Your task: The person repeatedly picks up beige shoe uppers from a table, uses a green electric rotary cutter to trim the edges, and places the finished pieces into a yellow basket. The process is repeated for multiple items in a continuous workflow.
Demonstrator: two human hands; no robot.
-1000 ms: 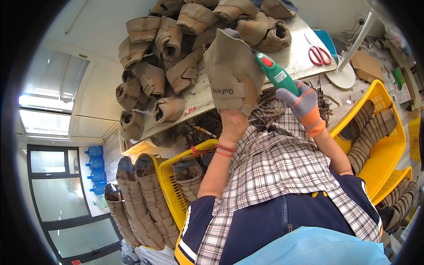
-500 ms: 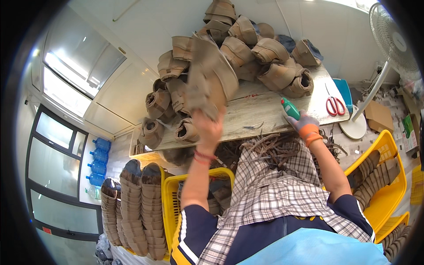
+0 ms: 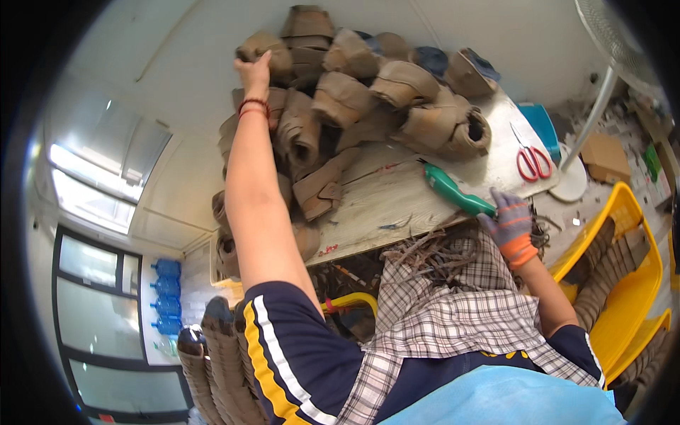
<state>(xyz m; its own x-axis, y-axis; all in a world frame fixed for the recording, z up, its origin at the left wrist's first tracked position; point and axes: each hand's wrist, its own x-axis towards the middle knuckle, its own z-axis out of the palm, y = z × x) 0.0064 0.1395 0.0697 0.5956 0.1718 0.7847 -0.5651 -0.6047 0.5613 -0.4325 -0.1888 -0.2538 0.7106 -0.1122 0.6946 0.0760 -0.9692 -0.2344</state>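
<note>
My left hand [image 3: 255, 73] is stretched far out to the upper left of the pile, fingers closed on the edge of a curled brown shoe upper [image 3: 278, 51]. Several similar brown uppers [image 3: 344, 99] lie heaped beneath and beside it on the table [image 3: 397, 212]. One flatter brown upper [image 3: 319, 195] with a strap lies at the pile's near edge. In a grey and orange glove, my right hand [image 3: 513, 225] holds the rear end of a green hand-held clipper [image 3: 453, 190] between thumb and fingers. Its dark tip points left over the tabletop.
Red-handled scissors [image 3: 533, 164] lie at the table's right end, beside a teal bin [image 3: 542, 127]. Grey-brown fuzzy trimmings [image 3: 435, 258] cover my checked apron. Yellow baskets [image 3: 623, 312] of stacked uppers stand right; stacked uppers [image 3: 227, 354] stand left. A white fan [image 3: 602, 106] is at right.
My left hand has left the upper it carried and reached up and left to another one. A flatter upper now lies on the table. The clipper has come further into view, its tip further left.
</note>
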